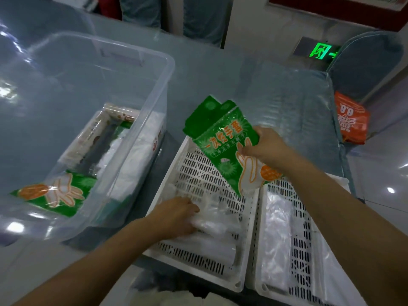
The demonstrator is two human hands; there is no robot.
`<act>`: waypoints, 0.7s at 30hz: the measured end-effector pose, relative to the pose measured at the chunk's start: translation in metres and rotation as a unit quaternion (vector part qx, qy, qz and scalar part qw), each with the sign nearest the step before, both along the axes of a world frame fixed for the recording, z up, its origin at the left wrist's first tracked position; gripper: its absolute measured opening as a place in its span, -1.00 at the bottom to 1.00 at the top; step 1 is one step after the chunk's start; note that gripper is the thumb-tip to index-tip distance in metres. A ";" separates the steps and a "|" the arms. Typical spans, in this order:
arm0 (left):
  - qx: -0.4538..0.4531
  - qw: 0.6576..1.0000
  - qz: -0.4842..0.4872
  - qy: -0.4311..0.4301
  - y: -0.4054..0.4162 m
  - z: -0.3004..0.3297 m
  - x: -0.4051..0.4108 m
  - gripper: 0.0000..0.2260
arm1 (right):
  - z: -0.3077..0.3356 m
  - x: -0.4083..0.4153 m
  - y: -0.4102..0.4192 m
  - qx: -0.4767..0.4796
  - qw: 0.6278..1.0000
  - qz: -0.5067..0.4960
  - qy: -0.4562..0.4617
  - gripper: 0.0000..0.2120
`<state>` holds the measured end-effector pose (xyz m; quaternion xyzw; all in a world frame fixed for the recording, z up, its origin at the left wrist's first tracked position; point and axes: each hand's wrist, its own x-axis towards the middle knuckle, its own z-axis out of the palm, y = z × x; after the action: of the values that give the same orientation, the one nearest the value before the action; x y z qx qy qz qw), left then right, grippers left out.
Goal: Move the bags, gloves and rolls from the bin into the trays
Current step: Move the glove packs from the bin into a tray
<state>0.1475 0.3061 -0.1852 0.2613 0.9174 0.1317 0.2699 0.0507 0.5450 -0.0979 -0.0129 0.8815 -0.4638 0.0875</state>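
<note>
My right hand (pixel 263 147) grips a green pack of disposable gloves (pixel 223 140), tilted above the far end of the left white slotted tray (pixel 198 259). My left hand (pixel 176 215) rests inside that tray, closed on a clear plastic bag bundle (pixel 217 221). The right white tray (pixel 302 250) beside it holds clear plastic bags (pixel 276 235). The clear plastic bin (pixel 92 62) on the left contains another green glove pack (pixel 55 194), a boxed roll pack (pixel 99 138) and white bags (pixel 132 157).
The trays and bin sit on a grey table under clear plastic sheeting (pixel 276 91). An orange bag (pixel 351 120) lies at the table's right edge near a grey chair back (pixel 366 62). White material (pixel 176 299) shows at the bottom edge.
</note>
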 end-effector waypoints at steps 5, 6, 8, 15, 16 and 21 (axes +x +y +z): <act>0.029 0.997 0.033 -0.062 -0.008 0.005 -0.004 -0.27 | -0.013 -0.022 -0.023 0.255 0.957 0.134 -0.027 -0.84; 0.065 0.995 0.068 -0.038 -0.007 0.006 -0.008 -0.31 | -0.017 -0.025 -0.027 0.278 0.948 0.151 -0.040 -0.84; 0.117 0.984 0.129 0.034 -0.003 0.006 -0.017 -0.41 | -0.026 -0.030 -0.034 0.321 0.928 0.176 -0.061 -0.84; 0.047 0.973 0.101 0.201 0.019 -0.003 -0.044 -0.36 | -0.053 -0.051 -0.041 0.457 0.866 0.201 -0.039 -0.53; 0.025 0.972 0.086 0.219 0.023 -0.004 -0.048 -0.34 | -0.058 -0.051 -0.041 0.464 0.861 0.209 -0.023 -0.48; -0.033 0.971 0.043 0.235 0.035 -0.011 -0.071 -0.27 | -0.081 -0.038 -0.034 0.434 0.877 0.193 0.077 -0.31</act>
<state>0.0768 0.3408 -0.1966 0.2360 0.9693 0.0478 0.0495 0.0127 0.5108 -0.1787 -0.1787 0.9784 -0.0058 0.1040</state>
